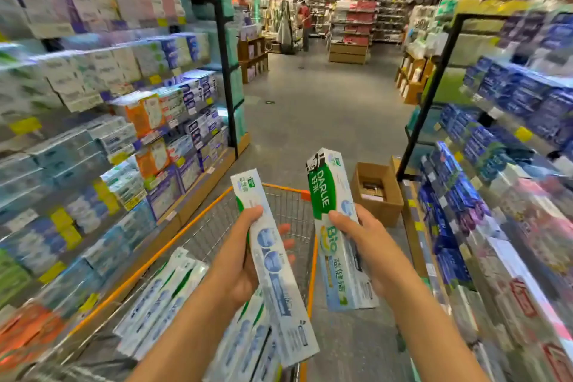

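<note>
Standing tilted above a wire shopping cart with an orange rim, two toothpaste boxes are held up, one in each hand. A white-and-blue toothpaste box is gripped by the left hand: the thumb is laid across its front face and the fingers are curled round its back, their tips showing past its right edge. The box is leaned with its top to the left. A green-and-white Darlie Bio toothpaste box is gripped by the right hand, the thumb pressed on the front near the green band and the fingers wrapped behind, where they cannot be seen. The two boxes are kept close together but apart, with a gap between them.

More toothpaste boxes of the same white, blue and green kind are laid flat in the cart, below the left forearm. An open cardboard carton is set on the floor just past the cart, at the foot of the right-hand shelves. The left-hand shelves are stacked with boxed goods, blurred. Far down the aisle a person in a red top is seen
</note>
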Demonstrator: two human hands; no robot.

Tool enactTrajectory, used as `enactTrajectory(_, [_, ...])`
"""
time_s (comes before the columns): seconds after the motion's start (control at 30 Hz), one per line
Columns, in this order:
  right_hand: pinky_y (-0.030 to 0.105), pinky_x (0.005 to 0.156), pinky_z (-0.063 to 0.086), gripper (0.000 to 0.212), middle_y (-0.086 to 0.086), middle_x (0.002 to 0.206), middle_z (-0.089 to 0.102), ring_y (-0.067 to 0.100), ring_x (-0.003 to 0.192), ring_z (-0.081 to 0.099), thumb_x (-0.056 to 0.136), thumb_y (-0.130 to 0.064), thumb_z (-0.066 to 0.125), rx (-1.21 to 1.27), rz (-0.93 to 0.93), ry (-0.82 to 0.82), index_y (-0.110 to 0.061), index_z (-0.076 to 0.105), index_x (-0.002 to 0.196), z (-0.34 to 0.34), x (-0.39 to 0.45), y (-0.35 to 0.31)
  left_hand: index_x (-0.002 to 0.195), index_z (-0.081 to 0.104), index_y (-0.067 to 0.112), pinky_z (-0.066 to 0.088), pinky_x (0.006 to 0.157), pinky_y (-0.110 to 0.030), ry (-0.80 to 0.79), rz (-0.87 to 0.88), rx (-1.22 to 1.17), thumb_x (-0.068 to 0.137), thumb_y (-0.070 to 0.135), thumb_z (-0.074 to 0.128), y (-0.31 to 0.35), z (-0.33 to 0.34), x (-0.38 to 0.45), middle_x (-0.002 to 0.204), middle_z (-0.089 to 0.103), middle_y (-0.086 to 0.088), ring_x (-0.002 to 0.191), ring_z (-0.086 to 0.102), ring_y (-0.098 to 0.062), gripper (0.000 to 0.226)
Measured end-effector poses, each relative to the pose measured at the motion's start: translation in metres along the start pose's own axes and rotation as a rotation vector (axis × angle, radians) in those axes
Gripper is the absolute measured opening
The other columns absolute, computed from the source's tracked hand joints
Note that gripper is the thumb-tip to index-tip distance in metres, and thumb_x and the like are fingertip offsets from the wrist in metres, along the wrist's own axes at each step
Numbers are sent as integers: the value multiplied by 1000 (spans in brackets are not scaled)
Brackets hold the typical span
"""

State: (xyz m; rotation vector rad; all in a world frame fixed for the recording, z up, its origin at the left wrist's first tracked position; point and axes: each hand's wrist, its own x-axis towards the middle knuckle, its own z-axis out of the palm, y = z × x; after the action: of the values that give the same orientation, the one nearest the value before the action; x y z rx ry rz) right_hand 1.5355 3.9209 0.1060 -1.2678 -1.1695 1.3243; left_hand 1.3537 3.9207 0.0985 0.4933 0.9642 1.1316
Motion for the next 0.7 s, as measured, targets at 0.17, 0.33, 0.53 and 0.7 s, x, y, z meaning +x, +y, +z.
enactTrajectory(0.17, [44, 83, 55, 21, 5, 103, 71, 23, 90, 69, 93, -27, 57, 49, 143, 1, -23, 60, 113, 93, -6, 40, 130, 50, 23, 46, 85, -45, 147, 49, 1, 93, 37, 52, 50, -119, -7, 131, 56, -14, 112, 57, -33, 40])
enactTrajectory(0.33, [48, 97, 47, 29, 3, 115, 66, 25, 104, 64, 91, -30, 60, 77, 314, 80, -23, 56, 119, 123, -11, 84, 135, 48, 24, 47, 62, -39, 205, 16, -5, 91, 41, 55, 71, -168, 0, 117, 56, -6, 74, 58, -23, 48])
enactTrajectory(0.53, [43, 103, 37, 66, 11, 148, 35, 29, 129, 41, 93, -32, 57, 8, 557, 132, -11, 24, 146, 155, 16, 152, 100, 60, 31, 57, 66, -36, 247, -1, -36, 88, 42, 57, 62, -189, 1, 109, 59, -9, 84, 60, -23, 16])
enactTrajectory(0.7, [25, 54, 35, 42, 1, 69, 35, 13, 53, 39, 91, -36, 58, -192, 675, 207, -28, 21, 72, 187, 42, 218, 90, 60, 29, 52, 73, -38, 256, -15, 3, 92, 39, 53, 67, -211, 14, 78, 64, -1, 74, 62, -18, 12])
